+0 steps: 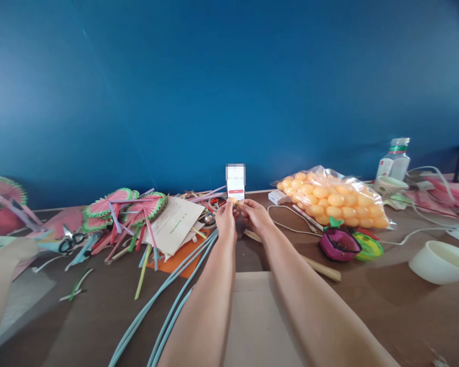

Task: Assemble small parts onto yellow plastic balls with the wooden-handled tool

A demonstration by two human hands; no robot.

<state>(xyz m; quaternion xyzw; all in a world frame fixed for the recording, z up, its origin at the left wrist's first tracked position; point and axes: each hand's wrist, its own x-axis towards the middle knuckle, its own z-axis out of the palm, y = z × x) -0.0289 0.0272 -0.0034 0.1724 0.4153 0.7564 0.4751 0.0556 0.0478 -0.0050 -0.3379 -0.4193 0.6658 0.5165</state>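
Both my arms reach forward over the brown table (99, 316). My left hand (225, 218) and my right hand (254, 214) meet at the table's far side, fingers pinched together on a small yellow thing (234, 202) between them. Just behind the fingertips a phone (235, 182) stands upright against the blue wall, its screen lit. A folded printed sheet (175, 224) lies left of my left hand.
Pink-and-green paper fans (124, 204), coloured paper strips and scissors (72, 241) lie at left. Light blue tubes (168, 295) run toward me. A bag of orange balls (331, 199), a bottle (394, 160), a white bowl (439, 261), cables and a purple pouch (339, 244) sit at right. Another person's arm (0, 280) shows at far left.
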